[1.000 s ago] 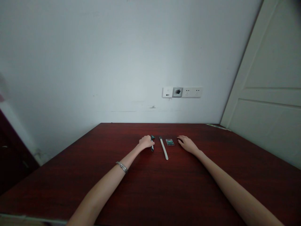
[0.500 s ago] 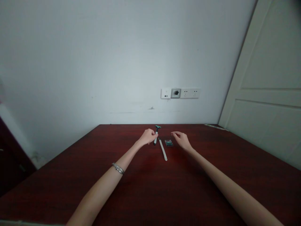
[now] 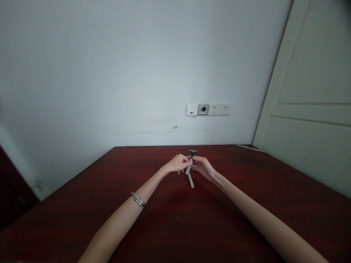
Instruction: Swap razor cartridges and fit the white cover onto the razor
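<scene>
A razor (image 3: 189, 166) with a pale handle, dark neck and green-edged head stands tilted, head up, in the pinched fingers of my left hand (image 3: 178, 163). My right hand (image 3: 205, 167) is beside the razor's neck, its fingers stretched toward it and apart; whether they touch it I cannot tell. Below the razor lies a flat pale stick (image 3: 191, 181), its upper end covered by the razor and hands. A small clear case (image 3: 195, 167) with a green strip lies by my right fingers, mostly hidden behind them.
The dark red table (image 3: 153, 226) runs back to a white wall. Sockets (image 3: 219, 109) are set in the wall above it. A panelled pale door (image 3: 307, 109) stands at the right, and a thin strip (image 3: 251, 148) lies at the table's far right edge.
My left hand has carried the razor to the right, over the stick. The right hand has moved left to the razor and now covers much of the case.
</scene>
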`<control>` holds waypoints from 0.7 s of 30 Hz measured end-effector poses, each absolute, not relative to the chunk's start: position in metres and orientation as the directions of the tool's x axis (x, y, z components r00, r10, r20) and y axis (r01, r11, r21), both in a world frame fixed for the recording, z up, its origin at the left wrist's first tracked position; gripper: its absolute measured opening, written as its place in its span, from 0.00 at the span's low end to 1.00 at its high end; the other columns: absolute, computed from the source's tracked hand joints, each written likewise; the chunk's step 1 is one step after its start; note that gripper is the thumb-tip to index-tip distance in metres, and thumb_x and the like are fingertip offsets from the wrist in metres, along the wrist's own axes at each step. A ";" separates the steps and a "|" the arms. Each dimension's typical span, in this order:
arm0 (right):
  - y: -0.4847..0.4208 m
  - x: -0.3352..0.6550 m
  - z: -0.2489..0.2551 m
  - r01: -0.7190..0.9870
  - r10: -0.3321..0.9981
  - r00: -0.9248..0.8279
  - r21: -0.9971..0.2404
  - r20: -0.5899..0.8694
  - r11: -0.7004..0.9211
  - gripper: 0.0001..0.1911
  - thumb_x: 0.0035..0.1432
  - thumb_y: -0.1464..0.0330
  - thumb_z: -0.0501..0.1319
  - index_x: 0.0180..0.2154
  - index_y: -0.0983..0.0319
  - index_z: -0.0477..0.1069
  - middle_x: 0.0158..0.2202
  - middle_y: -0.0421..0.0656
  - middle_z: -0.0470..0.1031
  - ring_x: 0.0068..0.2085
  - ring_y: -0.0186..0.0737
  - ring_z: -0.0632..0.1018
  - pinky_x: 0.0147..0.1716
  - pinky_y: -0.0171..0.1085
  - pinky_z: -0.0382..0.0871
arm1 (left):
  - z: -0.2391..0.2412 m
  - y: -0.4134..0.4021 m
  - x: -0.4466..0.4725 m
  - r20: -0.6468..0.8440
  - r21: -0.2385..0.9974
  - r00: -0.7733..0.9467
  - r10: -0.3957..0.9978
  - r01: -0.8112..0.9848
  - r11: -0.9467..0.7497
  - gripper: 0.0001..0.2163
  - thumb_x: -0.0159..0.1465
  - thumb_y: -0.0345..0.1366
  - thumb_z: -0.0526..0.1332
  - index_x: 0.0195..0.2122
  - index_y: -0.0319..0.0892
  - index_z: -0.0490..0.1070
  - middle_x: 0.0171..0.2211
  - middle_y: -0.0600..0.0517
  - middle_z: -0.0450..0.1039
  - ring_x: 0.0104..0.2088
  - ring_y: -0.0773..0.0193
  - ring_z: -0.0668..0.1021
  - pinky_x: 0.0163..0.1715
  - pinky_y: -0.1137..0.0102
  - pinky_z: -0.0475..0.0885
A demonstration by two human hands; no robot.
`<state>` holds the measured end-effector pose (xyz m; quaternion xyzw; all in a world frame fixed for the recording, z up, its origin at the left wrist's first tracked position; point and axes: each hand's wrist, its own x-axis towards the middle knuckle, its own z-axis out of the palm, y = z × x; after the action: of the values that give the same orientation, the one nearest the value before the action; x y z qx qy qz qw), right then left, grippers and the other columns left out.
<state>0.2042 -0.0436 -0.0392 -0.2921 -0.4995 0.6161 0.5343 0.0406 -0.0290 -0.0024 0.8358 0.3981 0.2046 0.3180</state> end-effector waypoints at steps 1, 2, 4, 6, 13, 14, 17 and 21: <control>-0.043 0.205 -0.040 -0.364 0.953 -0.253 -0.929 0.169 0.068 0.11 0.46 0.65 0.63 0.33 0.62 0.76 0.34 0.44 0.77 0.38 0.41 0.74 0.38 0.38 0.65 | -0.003 -0.028 0.040 0.080 0.704 0.609 0.789 0.526 -0.478 0.15 0.59 0.43 0.54 0.29 0.35 0.71 0.19 0.52 0.70 0.18 0.70 0.72 0.13 0.79 0.66; -0.042 0.206 -0.040 -0.361 0.955 -0.247 -0.930 0.165 0.067 0.11 0.45 0.65 0.63 0.33 0.62 0.76 0.34 0.44 0.77 0.38 0.41 0.74 0.38 0.38 0.65 | -0.004 -0.027 0.039 0.072 0.710 0.617 0.784 0.520 -0.475 0.14 0.60 0.43 0.54 0.29 0.35 0.70 0.19 0.52 0.69 0.18 0.70 0.72 0.13 0.79 0.66; -0.041 0.207 -0.041 -0.359 0.958 -0.234 -0.931 0.165 0.073 0.12 0.44 0.65 0.65 0.33 0.62 0.76 0.33 0.44 0.77 0.37 0.40 0.74 0.38 0.37 0.64 | -0.005 -0.025 0.038 0.057 0.722 0.633 0.772 0.508 -0.469 0.14 0.60 0.43 0.54 0.29 0.35 0.70 0.19 0.51 0.69 0.19 0.69 0.73 0.13 0.78 0.67; -0.040 0.207 -0.042 -0.361 0.959 -0.221 -0.928 0.177 0.088 0.12 0.43 0.64 0.66 0.33 0.63 0.76 0.32 0.44 0.76 0.35 0.39 0.74 0.37 0.37 0.64 | -0.004 -0.024 0.037 0.043 0.735 0.647 0.761 0.496 -0.462 0.15 0.60 0.44 0.54 0.29 0.35 0.69 0.20 0.51 0.70 0.20 0.69 0.73 0.14 0.78 0.67; -0.040 0.204 -0.039 -0.340 0.967 -0.151 -0.929 0.204 0.143 0.13 0.41 0.62 0.69 0.30 0.62 0.75 0.30 0.43 0.76 0.33 0.37 0.74 0.34 0.36 0.64 | 0.006 -0.029 0.027 -0.103 0.789 0.724 0.682 0.477 -0.387 0.18 0.59 0.48 0.55 0.34 0.35 0.70 0.32 0.46 0.75 0.25 0.67 0.76 0.18 0.77 0.68; -0.040 0.204 -0.038 -0.337 0.969 -0.139 -0.929 0.207 0.150 0.13 0.41 0.62 0.69 0.29 0.62 0.75 0.30 0.43 0.75 0.34 0.37 0.74 0.34 0.36 0.64 | 0.007 -0.029 0.024 -0.140 0.789 0.735 0.663 0.487 -0.374 0.18 0.58 0.49 0.56 0.34 0.36 0.71 0.33 0.45 0.75 0.25 0.66 0.77 0.19 0.76 0.69; -0.040 0.203 -0.036 -0.344 0.971 -0.106 -0.924 0.215 0.167 0.12 0.41 0.61 0.69 0.28 0.61 0.73 0.31 0.43 0.75 0.36 0.38 0.74 0.33 0.35 0.65 | 0.010 -0.026 0.013 -0.204 0.774 0.731 0.651 0.528 -0.350 0.19 0.57 0.49 0.58 0.34 0.35 0.74 0.31 0.44 0.75 0.26 0.64 0.77 0.21 0.74 0.70; -0.040 0.202 -0.035 -0.375 0.976 -0.088 -0.914 0.199 0.153 0.16 0.41 0.59 0.69 0.28 0.61 0.69 0.31 0.43 0.76 0.33 0.38 0.76 0.31 0.35 0.66 | 0.012 -0.017 0.002 -0.158 0.767 0.642 0.750 0.558 -0.316 0.20 0.56 0.50 0.58 0.33 0.35 0.74 0.31 0.43 0.75 0.30 0.63 0.77 0.25 0.73 0.70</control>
<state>0.2020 -0.0402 -0.0347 -0.3189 -0.4714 0.5674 0.5951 0.0019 -0.0170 0.0117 0.8030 0.4073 0.1145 0.4197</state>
